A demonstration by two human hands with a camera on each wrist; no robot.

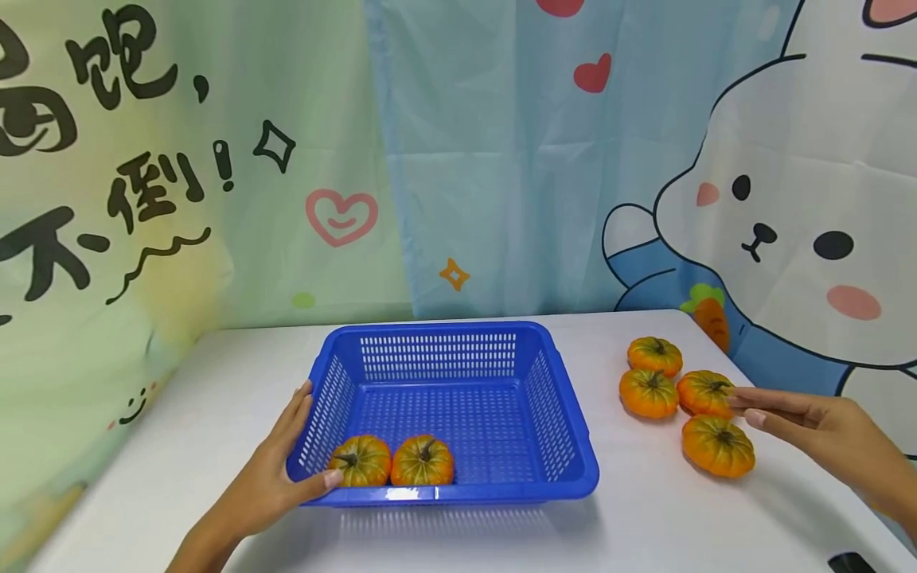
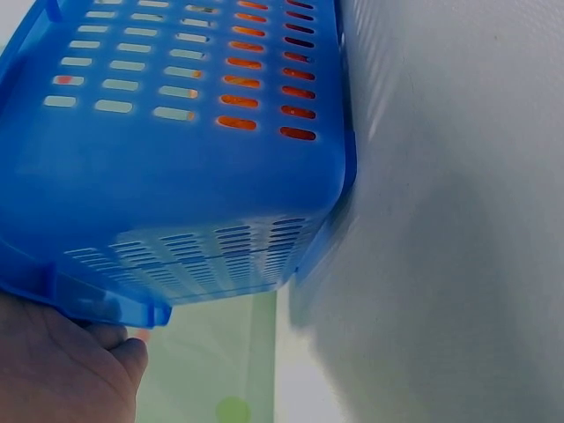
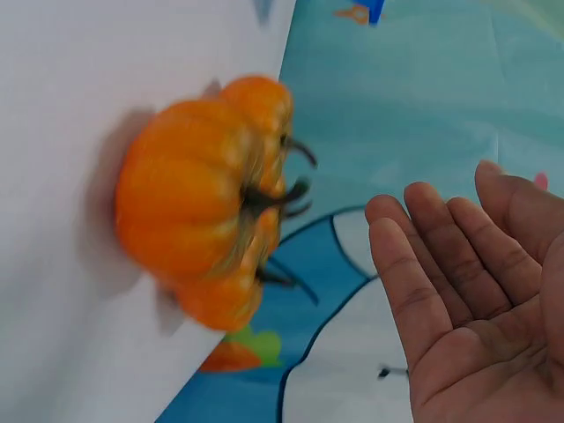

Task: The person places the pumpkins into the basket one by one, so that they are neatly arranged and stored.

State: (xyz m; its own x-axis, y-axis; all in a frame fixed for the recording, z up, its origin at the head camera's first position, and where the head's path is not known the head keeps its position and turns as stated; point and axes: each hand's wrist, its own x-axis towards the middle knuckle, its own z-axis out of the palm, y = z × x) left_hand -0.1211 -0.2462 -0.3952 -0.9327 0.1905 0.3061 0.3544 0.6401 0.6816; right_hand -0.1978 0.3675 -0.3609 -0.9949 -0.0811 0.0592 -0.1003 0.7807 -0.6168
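Observation:
A blue plastic basket (image 1: 501, 495) with slotted walls sits on the white table. Inside it, along the near wall, a small orange pumpkin (image 1: 360, 461) lies at the left with another pumpkin (image 1: 423, 461) beside it. My left hand (image 1: 268, 469) grips the basket's near left corner, thumb over the rim and fingers along the outer side. Several more pumpkins cluster on the table to the right, the nearest pumpkin (image 1: 719, 446) at the front. Close over them hovers my right hand (image 1: 824, 430), fingers extended; the right wrist view shows its palm holding nothing.
Behind the white table (image 1: 286, 549) hangs a printed cloth backdrop (image 1: 487, 159) with a cartoon rabbit on the right. A black object (image 1: 851, 563) lies at the table's near right, partly cut off by the frame. The table's right edge runs below my right forearm.

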